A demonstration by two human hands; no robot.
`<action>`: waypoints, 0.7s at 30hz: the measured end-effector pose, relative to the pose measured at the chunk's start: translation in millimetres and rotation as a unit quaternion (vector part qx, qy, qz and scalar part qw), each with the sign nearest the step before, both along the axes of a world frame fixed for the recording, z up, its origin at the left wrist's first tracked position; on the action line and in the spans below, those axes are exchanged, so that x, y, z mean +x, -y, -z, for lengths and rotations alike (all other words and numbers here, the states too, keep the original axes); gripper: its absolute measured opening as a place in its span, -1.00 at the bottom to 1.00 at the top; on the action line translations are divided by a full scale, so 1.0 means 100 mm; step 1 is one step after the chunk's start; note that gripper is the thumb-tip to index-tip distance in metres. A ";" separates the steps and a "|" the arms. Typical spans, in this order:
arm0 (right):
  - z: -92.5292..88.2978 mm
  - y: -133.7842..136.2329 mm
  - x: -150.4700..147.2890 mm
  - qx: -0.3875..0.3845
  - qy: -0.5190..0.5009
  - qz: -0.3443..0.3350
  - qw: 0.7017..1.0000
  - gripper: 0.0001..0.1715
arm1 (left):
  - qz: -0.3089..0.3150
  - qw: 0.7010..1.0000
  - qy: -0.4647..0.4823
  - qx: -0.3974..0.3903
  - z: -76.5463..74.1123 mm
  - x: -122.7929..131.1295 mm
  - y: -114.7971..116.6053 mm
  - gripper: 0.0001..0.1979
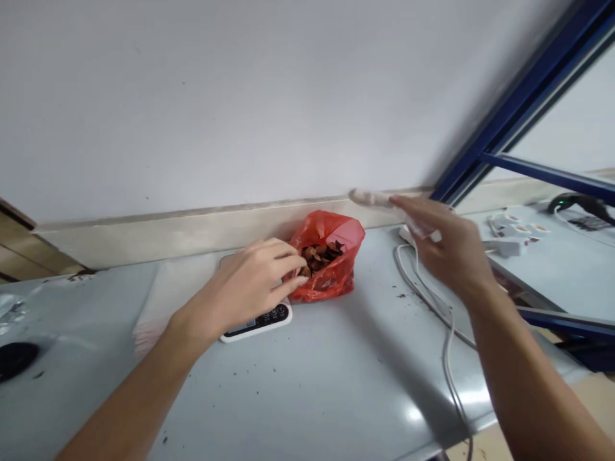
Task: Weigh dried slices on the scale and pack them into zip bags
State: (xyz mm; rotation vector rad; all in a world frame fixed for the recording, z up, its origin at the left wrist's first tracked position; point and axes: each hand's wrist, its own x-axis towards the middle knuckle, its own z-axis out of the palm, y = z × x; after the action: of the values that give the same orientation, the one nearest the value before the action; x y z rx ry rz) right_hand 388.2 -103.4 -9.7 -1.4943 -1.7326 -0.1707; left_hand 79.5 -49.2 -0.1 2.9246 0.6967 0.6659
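A red plastic bag stands open against the low ledge at the back of the grey table, with brown dried pieces inside. My left hand lies over a white digital scale. Its fingers are curled together, and the tips are on the bag's left rim. My right hand hovers to the right of the bag, above the table. Its fingers pinch a pale, elongated thing that is smeared by motion.
A white cable runs from a white power strip down over the table's front edge. A blue window frame rises at the right. A black round thing sits at the far left. Dark crumbs dot the tabletop.
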 end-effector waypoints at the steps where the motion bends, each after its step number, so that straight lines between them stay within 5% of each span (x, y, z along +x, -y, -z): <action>1: 0.16 0.03 0.11 -0.031 0.035 0.000 0.999 -0.45 | -0.001 0.999 -0.026 -0.030 0.04 0.02 -0.01 -0.79; 4: 0.55 0.11 0.34 -0.226 0.110 -0.058 0.966 -0.41 | -0.001 0.995 -0.063 -0.074 0.13 0.08 -0.03 -0.74; 6: 0.63 0.15 0.40 -0.320 0.126 -0.098 0.934 -0.33 | -0.002 0.993 -0.076 -0.095 0.17 0.11 -0.03 -0.68; 8: 0.54 0.15 0.36 -0.323 0.110 -0.109 0.934 -0.32 | -0.001 0.988 -0.090 -0.124 0.20 0.12 -0.02 -0.65; 13: 0.01 -0.11 -0.11 -0.179 0.053 -0.067 0.980 -0.58 | 0.025 0.969 -0.134 -0.206 0.21 0.13 0.03 -0.69; 17: -0.15 -0.46 -0.62 -0.363 0.143 -0.083 0.917 -0.71 | 0.018 0.963 -0.138 -0.229 0.16 0.09 0.05 -0.63; 21: -0.09 -0.73 -0.93 -0.457 0.216 -0.064 0.860 -0.38 | 0.001 0.965 -0.140 -0.220 0.09 0.04 0.05 -0.68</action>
State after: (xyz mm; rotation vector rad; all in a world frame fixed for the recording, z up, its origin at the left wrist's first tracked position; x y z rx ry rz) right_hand 295.2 -30.6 -0.6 -2.0949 -2.4545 0.5050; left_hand 83.3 -53.7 -9.0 2.6182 0.7509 0.0726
